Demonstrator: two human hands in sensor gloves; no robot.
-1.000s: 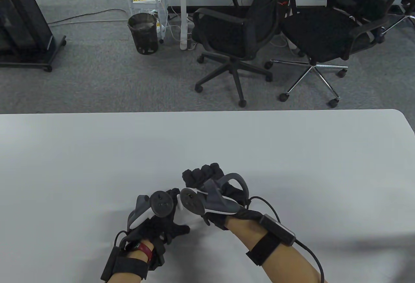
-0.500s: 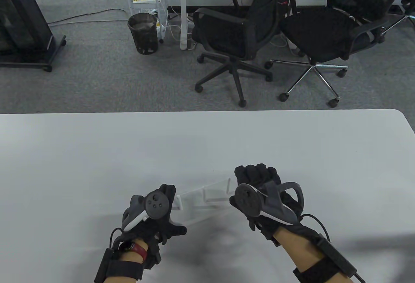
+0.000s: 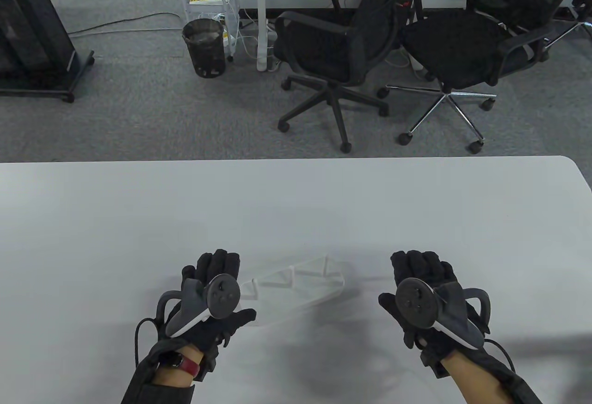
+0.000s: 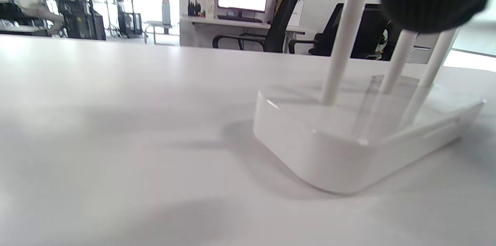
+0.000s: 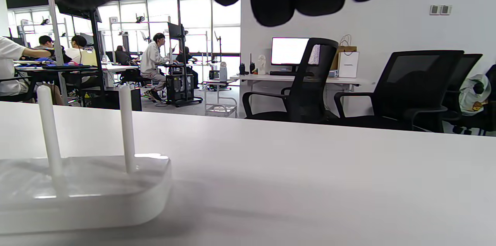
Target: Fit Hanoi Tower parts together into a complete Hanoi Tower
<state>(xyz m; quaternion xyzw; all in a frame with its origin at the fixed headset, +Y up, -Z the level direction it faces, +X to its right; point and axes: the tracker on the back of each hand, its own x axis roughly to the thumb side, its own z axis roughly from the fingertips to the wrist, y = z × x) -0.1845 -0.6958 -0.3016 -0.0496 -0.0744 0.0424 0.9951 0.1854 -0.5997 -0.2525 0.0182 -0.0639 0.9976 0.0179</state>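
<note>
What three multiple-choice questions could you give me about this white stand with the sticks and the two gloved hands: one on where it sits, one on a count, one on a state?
1. Where is the white base?
A. On the table between the two hands
B. On a chair seat
C. On the floor beside the bin

2. How many pegs stand on the base?
A. One
B. Three
C. Five

3. What is the right hand doing?
A. Gripping a peg
B. Lifting the base
C. Off the base, touching none of it

Answers:
1. A: in the table view the base lies on the table, with the left hand on one side and the right hand on the other.
2. B: the left wrist view shows three white pegs rising from it.
3. C: bare table shows between the right hand and the base.
</note>
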